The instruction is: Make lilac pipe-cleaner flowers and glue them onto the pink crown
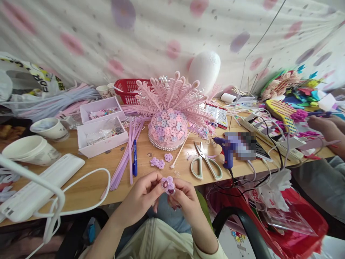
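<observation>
My left hand [142, 196] and my right hand [183, 197] meet just below the table's front edge, both pinched on a small purple pipe-cleaner flower [168, 184]. Beyond them on the wooden table [88, 187] lie two more small purple flowers [161, 162]. Behind those stands a pink headdress [169, 108] with feathery pipe-cleaner sprays and a dome covered in purple flowers. White-handled scissors [206, 163] and a blue glue gun [229, 153] lie to the right of my hands.
Purple pipe cleaners [126, 151] and a blue pen [134, 156] lie left of centre. White trays of beads [102, 135], paper cups [50, 127], a red basket [128, 88] and a white foam head [205, 68] stand behind. Another person's hand [323, 126] works at the right.
</observation>
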The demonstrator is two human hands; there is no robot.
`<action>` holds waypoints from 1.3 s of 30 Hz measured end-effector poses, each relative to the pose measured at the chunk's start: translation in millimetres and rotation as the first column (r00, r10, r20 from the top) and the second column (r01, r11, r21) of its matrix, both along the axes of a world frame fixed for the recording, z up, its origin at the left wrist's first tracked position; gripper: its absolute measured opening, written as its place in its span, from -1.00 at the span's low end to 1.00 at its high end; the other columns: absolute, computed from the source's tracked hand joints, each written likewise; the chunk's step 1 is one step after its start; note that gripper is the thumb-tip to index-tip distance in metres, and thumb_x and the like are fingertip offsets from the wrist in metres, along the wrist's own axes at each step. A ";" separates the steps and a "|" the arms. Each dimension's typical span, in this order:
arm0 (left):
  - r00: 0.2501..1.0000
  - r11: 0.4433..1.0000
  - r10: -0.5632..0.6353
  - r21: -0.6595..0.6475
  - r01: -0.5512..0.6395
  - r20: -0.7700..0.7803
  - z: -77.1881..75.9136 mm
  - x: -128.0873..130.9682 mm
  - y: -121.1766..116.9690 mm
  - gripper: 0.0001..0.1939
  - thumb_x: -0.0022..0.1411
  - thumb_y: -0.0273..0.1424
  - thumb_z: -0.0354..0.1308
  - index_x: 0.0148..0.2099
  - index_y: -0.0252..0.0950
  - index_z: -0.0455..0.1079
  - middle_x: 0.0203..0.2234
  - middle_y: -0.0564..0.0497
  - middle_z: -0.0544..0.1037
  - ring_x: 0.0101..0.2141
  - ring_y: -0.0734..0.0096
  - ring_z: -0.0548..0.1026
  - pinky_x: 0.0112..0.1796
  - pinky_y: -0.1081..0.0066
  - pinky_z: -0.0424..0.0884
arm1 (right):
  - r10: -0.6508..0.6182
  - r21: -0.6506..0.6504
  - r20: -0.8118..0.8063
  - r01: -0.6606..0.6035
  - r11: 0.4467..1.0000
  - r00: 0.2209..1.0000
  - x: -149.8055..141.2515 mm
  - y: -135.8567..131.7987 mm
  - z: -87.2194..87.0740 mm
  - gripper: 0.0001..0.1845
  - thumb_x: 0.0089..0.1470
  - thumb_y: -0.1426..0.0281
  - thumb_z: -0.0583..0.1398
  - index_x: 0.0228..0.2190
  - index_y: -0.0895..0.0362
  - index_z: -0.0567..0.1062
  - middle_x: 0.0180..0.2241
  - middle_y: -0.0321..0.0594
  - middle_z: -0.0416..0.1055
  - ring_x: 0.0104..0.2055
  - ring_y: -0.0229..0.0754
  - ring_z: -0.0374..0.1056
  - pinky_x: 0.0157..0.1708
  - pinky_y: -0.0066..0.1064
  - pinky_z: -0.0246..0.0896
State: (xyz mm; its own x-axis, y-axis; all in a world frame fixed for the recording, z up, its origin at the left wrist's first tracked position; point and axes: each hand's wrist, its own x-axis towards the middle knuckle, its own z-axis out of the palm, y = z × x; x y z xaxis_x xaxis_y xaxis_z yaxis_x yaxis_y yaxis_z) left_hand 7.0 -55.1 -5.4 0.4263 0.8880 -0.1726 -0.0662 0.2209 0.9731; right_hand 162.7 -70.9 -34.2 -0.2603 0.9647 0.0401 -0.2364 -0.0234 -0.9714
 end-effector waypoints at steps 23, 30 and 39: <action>0.990 0.989 0.140 -0.039 -0.142 -0.030 4.0 13.7 -9.8 -0.61 0.26 -0.08 0.21 -0.42 -0.29 0.36 -0.66 0.12 0.43 -0.64 0.58 0.20 -0.61 0.56 0.09 | -0.143 0.009 -0.042 0.143 0.990 0.989 -6.3 -4.8 1.9 -0.67 0.31 0.10 0.16 -0.34 0.09 0.38 -0.65 -0.43 0.30 -0.65 -0.38 0.13 -0.62 -0.56 0.01; 0.992 0.991 0.084 0.109 -0.073 -0.096 -0.8 10.7 -15.0 -0.75 0.39 -0.22 0.08 -0.30 -0.26 0.36 -0.59 0.10 0.51 -0.59 0.50 0.42 -0.55 0.54 0.31 | -0.143 -0.191 -0.218 0.102 0.976 0.965 -8.3 -4.7 5.0 -0.56 0.17 -0.01 0.26 -0.38 0.08 0.29 -0.76 -0.47 0.35 -0.78 -0.41 0.16 -0.75 -0.66 0.04; 0.811 0.139 0.476 0.940 0.312 -0.339 5.4 -9.6 6.5 -0.76 0.49 -0.49 -0.06 -0.06 -0.33 0.45 -0.32 -0.05 0.64 -0.33 0.40 0.60 -0.33 0.46 0.44 | -0.147 -0.240 -0.261 0.084 0.967 0.954 -13.0 -5.8 9.7 -0.54 0.16 0.01 0.24 -0.45 0.06 0.21 -0.78 -0.39 0.41 -0.82 -0.40 0.19 -0.80 -0.72 -0.01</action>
